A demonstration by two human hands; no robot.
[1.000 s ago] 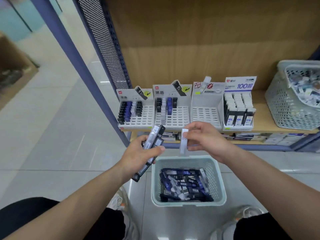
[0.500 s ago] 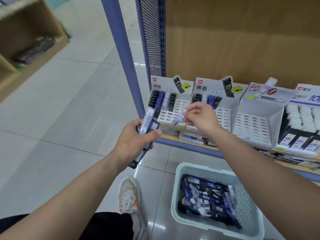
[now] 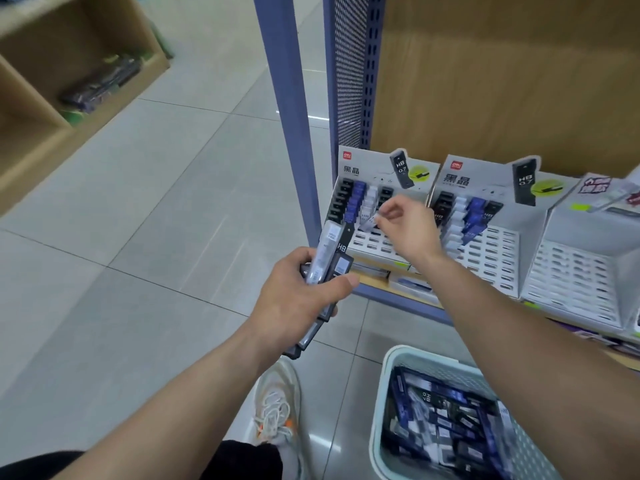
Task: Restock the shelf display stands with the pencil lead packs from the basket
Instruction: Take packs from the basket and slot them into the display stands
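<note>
Head view, and here we go: the left hand [image 3: 298, 299] grips a bundle of pencil lead packs [image 3: 329, 258], dark and clear ones pointing upward, just in front of the leftmost display stand [image 3: 374, 242], at its lower left corner. The right hand [image 3: 408, 230] is up at that stand's white column, thumb and forefinger pinching a pale pack [image 3: 369, 221] whose far end sits among the row. A second stand [image 3: 491, 251] sits just right of it on the shelf [image 3: 381, 284]. Below and right of the leftmost stand, down on the floor, the pale green basket [image 3: 391, 362] holds a jumble of blue, black and white loose packs [image 3: 440, 420].
</note>
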